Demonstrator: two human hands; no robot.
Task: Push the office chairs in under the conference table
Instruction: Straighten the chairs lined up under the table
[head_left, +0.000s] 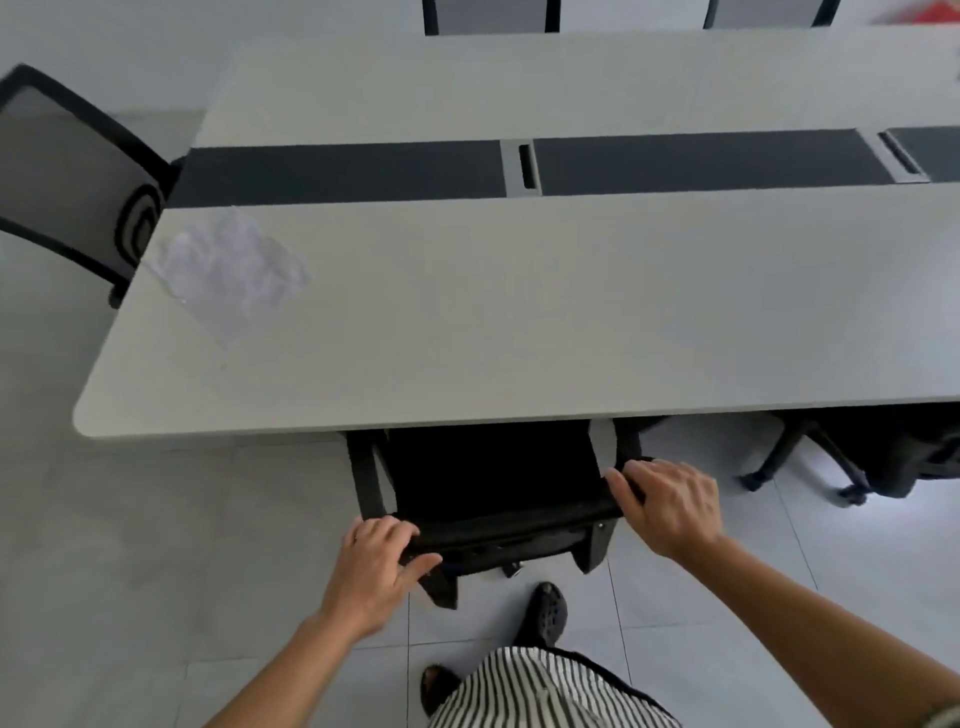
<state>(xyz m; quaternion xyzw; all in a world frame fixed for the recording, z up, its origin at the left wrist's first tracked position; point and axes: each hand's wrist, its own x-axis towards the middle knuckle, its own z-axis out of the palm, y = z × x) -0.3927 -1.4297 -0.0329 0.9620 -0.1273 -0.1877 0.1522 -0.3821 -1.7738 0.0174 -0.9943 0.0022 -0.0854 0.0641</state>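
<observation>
my left hand (376, 569) and right hand (670, 506) have their fingers curled over the backrest of the chair (493, 483), its seat already under the surface (467, 322), while another chair (893, 457) to the right sits only partly in.

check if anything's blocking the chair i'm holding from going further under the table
Nothing visible does. Both the left hand and the right hand are already on the chair backrest, and its seat sits partly under the conference table edge. The space beneath the tabletop is hidden, so table legs there cannot be ruled out.
</observation>
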